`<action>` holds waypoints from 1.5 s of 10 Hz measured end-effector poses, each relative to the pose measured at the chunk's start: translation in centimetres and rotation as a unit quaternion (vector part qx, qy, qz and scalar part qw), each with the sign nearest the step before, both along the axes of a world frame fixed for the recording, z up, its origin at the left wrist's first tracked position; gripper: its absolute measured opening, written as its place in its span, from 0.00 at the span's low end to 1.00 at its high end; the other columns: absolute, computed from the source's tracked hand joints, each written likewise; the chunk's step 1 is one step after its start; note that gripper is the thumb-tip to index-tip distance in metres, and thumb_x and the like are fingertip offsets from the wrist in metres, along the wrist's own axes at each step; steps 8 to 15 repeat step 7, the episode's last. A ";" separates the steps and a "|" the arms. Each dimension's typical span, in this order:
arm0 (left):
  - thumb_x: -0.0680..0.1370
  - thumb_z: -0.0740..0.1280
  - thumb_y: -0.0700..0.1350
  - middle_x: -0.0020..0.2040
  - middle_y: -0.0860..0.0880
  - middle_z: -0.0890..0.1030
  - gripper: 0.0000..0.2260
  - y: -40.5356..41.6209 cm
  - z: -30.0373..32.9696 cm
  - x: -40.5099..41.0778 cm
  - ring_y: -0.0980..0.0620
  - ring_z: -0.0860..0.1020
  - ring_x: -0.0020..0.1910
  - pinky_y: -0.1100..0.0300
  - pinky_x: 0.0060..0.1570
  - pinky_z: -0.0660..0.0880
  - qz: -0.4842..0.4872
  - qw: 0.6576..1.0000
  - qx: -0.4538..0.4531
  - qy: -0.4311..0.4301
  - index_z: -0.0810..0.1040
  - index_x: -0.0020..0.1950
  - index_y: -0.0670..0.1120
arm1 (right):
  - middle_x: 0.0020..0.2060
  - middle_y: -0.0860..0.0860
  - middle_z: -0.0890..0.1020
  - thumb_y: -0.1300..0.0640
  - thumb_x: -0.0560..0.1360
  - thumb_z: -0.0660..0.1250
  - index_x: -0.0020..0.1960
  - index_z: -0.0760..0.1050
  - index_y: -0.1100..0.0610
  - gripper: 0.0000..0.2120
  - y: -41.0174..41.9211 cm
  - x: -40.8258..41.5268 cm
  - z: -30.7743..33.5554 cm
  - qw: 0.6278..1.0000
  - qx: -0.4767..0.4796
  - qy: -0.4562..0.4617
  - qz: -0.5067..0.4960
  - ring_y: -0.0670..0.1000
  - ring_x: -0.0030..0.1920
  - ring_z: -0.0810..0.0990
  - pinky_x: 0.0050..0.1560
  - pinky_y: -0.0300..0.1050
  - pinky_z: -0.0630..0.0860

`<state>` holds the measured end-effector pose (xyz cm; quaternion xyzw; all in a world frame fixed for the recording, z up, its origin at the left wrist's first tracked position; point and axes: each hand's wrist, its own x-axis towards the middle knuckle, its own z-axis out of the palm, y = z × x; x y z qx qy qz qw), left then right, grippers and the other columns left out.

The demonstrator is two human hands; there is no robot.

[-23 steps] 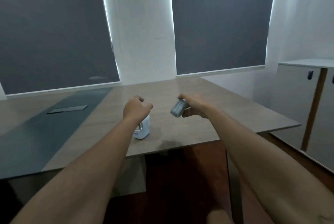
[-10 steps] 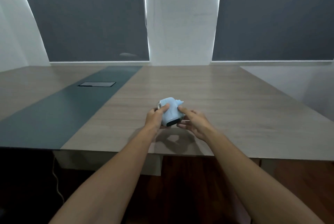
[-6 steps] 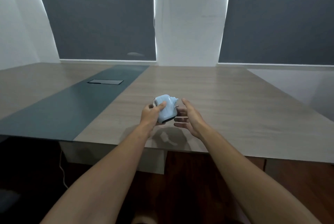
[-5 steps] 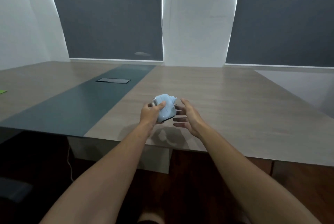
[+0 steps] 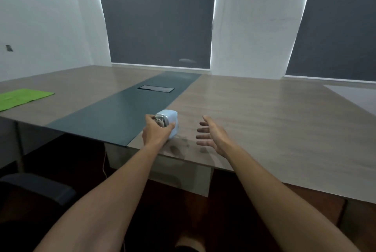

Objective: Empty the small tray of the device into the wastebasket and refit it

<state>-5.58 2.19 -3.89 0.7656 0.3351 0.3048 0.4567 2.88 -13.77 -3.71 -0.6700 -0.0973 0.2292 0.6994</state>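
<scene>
1. Near the front edge of the tabletop (image 5: 264, 113), just right of the dark inlay strip (image 5: 122, 117): left hand (image 5: 155, 134) wrapped around the device (image 5: 168, 121), grasping it from the near side, thumb and fingers on its metal-looking end face.
2. Device low over or resting on the wood; contact hidden by the grip, cannot tell which.
3. Right hand (image 5: 211, 135) to the right of the grip, well apart from it, released, fingers spread, palm turned toward the device, holding nothing.
4. Likely reason for the hold: one hand enough to steady or set down a small body; free hand kept near as a guard.
5. Small tray not separately visible; judged refitted inside the body, not confirmed. No wastebasket in view.
6. Device: pale blue, smooth plastic, rounded block shape, duller grey plate at one end.
7. Tabletop: matte wood-grain laminate, faint smudges just below the grip; inlay strip flat, dark, with a recessed rectangular hatch (image 5: 156, 89) beyond.
8. Far left of the grip: green sheet (image 5: 22, 98), flat, thin.
</scene>
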 end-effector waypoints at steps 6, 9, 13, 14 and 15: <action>0.66 0.75 0.61 0.68 0.39 0.74 0.42 -0.2 -1.8 0.7 0.37 0.73 0.66 0.44 0.63 0.71 0.038 0.994 0.095 0.042 0.63 0.70 0.40 | 0.57 0.61 0.80 0.45 0.79 0.61 0.64 0.75 0.63 0.24 -4.2 1.6 0.0 0.997 -0.020 -0.043 -0.056 0.59 0.52 0.82 0.45 0.51 0.82; 0.69 0.68 0.66 0.72 0.39 0.70 0.43 -1.1 -0.7 1.3 0.39 0.67 0.73 0.41 0.73 0.60 0.049 0.984 0.169 0.029 0.63 0.73 0.38 | 0.56 0.60 0.82 0.46 0.80 0.60 0.62 0.77 0.63 0.23 -5.9 1.6 0.5 0.987 -0.077 -0.087 -0.114 0.59 0.53 0.82 0.50 0.54 0.83; 0.69 0.68 0.66 0.72 0.39 0.70 0.43 -1.1 -0.7 1.3 0.39 0.67 0.73 0.41 0.73 0.60 0.049 0.984 0.169 0.029 0.63 0.73 0.38 | 0.56 0.60 0.82 0.46 0.80 0.60 0.62 0.77 0.63 0.23 -5.9 1.6 0.5 0.987 -0.077 -0.087 -0.114 0.59 0.53 0.82 0.50 0.54 0.83; 0.69 0.68 0.66 0.72 0.39 0.70 0.43 -1.1 -0.7 1.3 0.39 0.67 0.73 0.41 0.73 0.60 0.049 0.984 0.169 0.029 0.63 0.73 0.38 | 0.56 0.60 0.82 0.46 0.80 0.60 0.62 0.77 0.63 0.23 -5.9 1.6 0.5 0.987 -0.077 -0.087 -0.114 0.59 0.53 0.82 0.50 0.54 0.83; 0.69 0.68 0.66 0.72 0.39 0.70 0.43 -1.1 -0.7 1.3 0.39 0.67 0.73 0.41 0.73 0.60 0.049 0.984 0.169 0.029 0.63 0.73 0.38 | 0.56 0.60 0.82 0.46 0.80 0.60 0.62 0.77 0.63 0.23 -5.9 1.6 0.5 0.987 -0.077 -0.087 -0.114 0.59 0.53 0.82 0.50 0.54 0.83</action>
